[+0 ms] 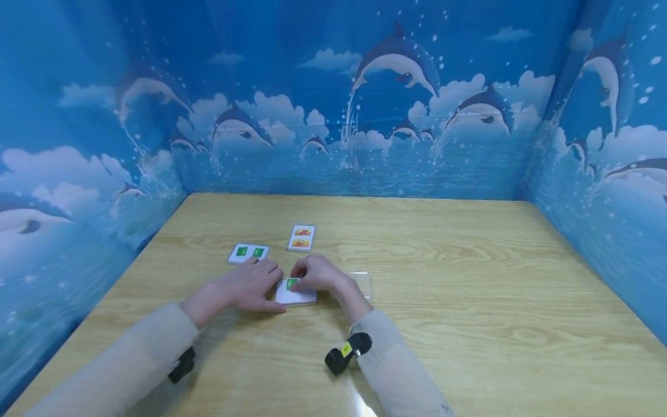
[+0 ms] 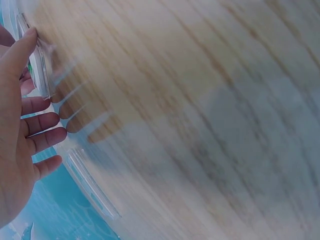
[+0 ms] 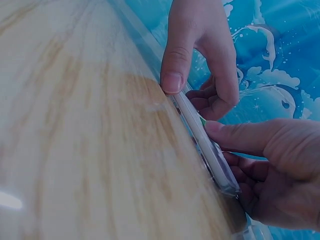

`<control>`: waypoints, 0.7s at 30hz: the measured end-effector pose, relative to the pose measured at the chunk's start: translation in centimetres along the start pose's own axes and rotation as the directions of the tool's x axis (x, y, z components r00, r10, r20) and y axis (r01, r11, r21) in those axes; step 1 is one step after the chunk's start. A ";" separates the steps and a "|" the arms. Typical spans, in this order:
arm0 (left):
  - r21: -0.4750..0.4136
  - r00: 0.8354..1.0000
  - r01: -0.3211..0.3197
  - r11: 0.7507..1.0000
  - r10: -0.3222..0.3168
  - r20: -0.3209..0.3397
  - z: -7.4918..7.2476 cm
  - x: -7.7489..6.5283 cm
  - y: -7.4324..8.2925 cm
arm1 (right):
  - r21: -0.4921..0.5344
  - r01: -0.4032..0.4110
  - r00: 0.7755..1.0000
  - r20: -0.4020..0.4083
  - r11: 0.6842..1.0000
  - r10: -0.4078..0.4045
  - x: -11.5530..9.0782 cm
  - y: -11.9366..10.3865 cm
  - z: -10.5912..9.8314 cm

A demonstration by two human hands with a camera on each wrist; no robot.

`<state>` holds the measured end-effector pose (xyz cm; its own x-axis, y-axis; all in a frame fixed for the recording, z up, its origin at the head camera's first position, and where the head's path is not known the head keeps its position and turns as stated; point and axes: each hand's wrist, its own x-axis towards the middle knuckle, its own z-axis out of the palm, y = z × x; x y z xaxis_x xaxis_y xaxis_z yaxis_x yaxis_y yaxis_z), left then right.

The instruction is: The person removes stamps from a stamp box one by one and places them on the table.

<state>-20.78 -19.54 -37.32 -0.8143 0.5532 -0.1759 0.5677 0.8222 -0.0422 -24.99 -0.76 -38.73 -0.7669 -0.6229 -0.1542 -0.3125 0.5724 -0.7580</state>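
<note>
In the head view a flat white case (image 1: 296,297) lies near the middle of the table, with a green square piece (image 1: 292,284) on its top left part. My left hand (image 1: 250,284) holds the case's left side, thumb at the near corner and fingers toward the far side. From the right, my right hand (image 1: 320,275) reaches over and its thumb and fingers pinch at the green piece, partly covering it. Edge-on, the case (image 3: 202,140) shows thin and pale in the right wrist view, where the right thumb touches a sliver of green.
A white case with two green squares (image 1: 250,253) lies beyond my left hand. Farther back is another with two orange pictures (image 1: 301,238). A clear plastic lid or tray (image 1: 365,285) rests right of my right hand. Dolphin-print curtains (image 1: 365,145) border the wooden table (image 1: 469,301).
</note>
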 end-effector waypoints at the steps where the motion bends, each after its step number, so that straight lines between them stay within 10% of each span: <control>1: 0.004 1.000 -0.002 1.000 0.002 -0.002 0.0 0.0 0.0 | 0.001 -0.001 1.000 -0.004 1.000 0.001 0.0 0.0 0.0; 21: 0.009 1.000 0.000 1.000 0.000 0.006 0.0 -0.1 0.0 | 0.021 -0.029 0.996 -0.081 0.999 0.031 -0.1 0.0 -0.1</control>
<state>-20.72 -19.60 -37.33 -0.8138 0.5521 -0.1815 0.5684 0.8211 -0.0509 -24.98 -0.67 -38.71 -0.8191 -0.5598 -0.1256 -0.2780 0.5788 -0.7666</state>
